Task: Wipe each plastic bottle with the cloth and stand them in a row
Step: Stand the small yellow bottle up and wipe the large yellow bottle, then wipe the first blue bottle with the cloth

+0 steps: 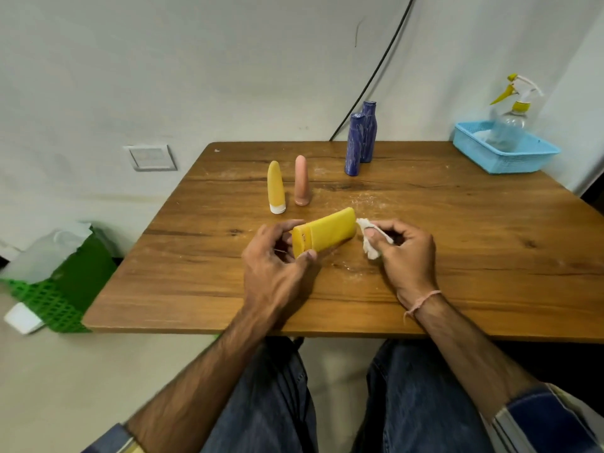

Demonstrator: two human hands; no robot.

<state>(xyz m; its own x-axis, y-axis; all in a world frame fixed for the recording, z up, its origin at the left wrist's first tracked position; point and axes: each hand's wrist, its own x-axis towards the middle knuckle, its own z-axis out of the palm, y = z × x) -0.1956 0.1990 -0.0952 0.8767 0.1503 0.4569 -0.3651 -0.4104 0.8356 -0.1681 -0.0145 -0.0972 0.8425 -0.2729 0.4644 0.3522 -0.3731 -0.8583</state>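
The left hand (277, 256) grips a flat yellow bottle (327, 235) by its cap end, thumb on the near side and fingers curled round the far side. The bottle is tilted, cap end toward the person and other end pointing away and to the right, above the middle of the tabletop (457, 256) toward its near edge. Whether its lower side touches the wood cannot be told.

The right hand (405, 253) pinches a crumpled white cloth (371, 243) between thumb and curled fingers. The cloth sits right at the bottle's far end, touching it or almost so. A pink thread (423, 300) circles the right wrist.

Just beyond the hands, left of the middle, two slim tubes stand upright on their caps, side by side: a yellow tube (276, 188) with a white cap on the left and a peach tube (301, 184) on the right. Farther back, near the far edge, two dark blue bottles (353, 145) stand upright, one partly behind the other.

In the far right corner sits a light blue basket (523, 161), and a clear spray bottle (510, 122) with a yellow and white trigger head stands in it. Pale dusty smears mark the wood around the middle.

Off the tabletop, a green crate (62, 289) holding a pale plastic bag sits on the floor at the left. A switch plate (152, 157) is on the wall, and a black cable (376, 76) runs down behind the far edge.
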